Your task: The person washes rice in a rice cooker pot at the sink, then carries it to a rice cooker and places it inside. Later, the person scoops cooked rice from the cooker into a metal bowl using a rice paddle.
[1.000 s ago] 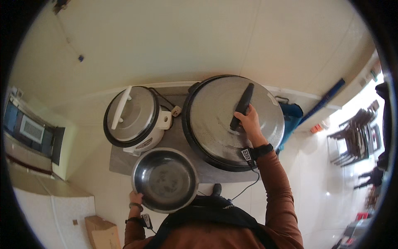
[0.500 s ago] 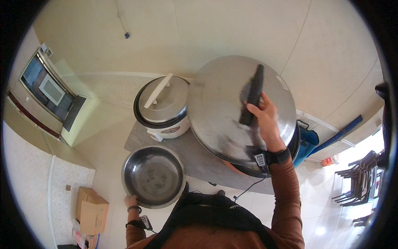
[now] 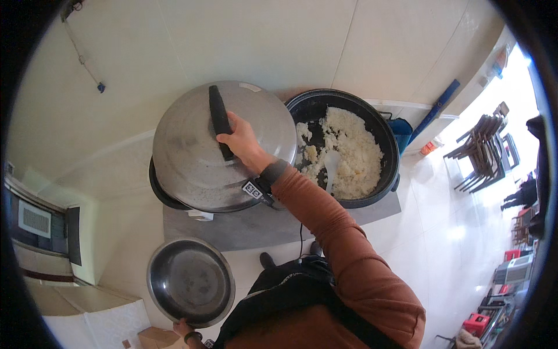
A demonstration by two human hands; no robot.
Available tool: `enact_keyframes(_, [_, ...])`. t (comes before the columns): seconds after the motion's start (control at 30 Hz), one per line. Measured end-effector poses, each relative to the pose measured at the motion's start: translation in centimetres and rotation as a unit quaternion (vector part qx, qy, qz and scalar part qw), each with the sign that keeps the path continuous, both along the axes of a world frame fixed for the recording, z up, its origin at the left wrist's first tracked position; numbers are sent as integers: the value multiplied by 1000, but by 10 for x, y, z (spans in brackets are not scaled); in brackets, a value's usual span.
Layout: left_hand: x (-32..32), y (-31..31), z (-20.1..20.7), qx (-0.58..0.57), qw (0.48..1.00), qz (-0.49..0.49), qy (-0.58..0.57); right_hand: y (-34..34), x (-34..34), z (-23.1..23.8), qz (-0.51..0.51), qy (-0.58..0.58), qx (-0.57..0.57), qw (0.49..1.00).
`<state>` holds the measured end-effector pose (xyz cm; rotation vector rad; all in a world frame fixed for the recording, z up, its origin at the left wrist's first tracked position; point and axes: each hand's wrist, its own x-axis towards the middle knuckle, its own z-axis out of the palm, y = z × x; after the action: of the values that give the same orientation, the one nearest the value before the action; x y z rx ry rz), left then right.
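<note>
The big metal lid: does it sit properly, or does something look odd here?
The big metal lid, held by the right hand, hangs off its pot of rice and covers the smaller cooker beside it.

Right hand [image 3: 241,138] gripping large lid [image 3: 224,145], left hand [image 3: 181,327] holding steel bowl [image 3: 190,281], rice pot [image 3: 349,148] uncovered

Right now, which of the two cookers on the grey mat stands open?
The large black cooker on the right: uncovered, with white rice and a white paddle showing. The left cooker lies hidden under the big steel lid that the right hand holds.
</note>
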<state>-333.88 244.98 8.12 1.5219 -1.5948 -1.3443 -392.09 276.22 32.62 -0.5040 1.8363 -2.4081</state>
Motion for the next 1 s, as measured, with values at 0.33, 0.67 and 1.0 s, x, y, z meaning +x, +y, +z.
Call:
enact_keyframes(0.33, [-48,-13,37,50,998,-42,20,-19,-21,-29,-49,32,92,994])
enact_keyframes(0.67, [-64,-20,38,26,995,-78,-62,-29,-21,-35,-52,19,90,994])
enact_keyframes(1.0, [-61,-17,43,15,996,-77,-43,-36,-17,-32,-38,1,76,996])
